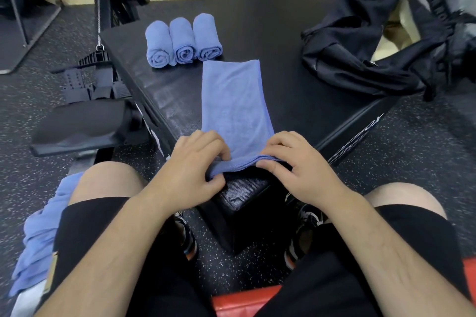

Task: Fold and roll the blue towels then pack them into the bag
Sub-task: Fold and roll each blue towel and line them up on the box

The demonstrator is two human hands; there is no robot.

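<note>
Both grips narrow and on cloth: left hand [195, 162] and right hand [291, 162] pinch the near end of the folded blue towel [231, 100], bunched thick at 6 o'clock on the black padded table [283, 46], rest of the strip flat toward 12. Three rolled towels [183, 41] side by side, touching, at 11; black bag [360, 46] slumped at 2; loose blue towel pile [43, 234] off the table at 8, by the left thigh. White lettering [360, 136] on the table's right side, only "BOX" roughly readable.
</note>
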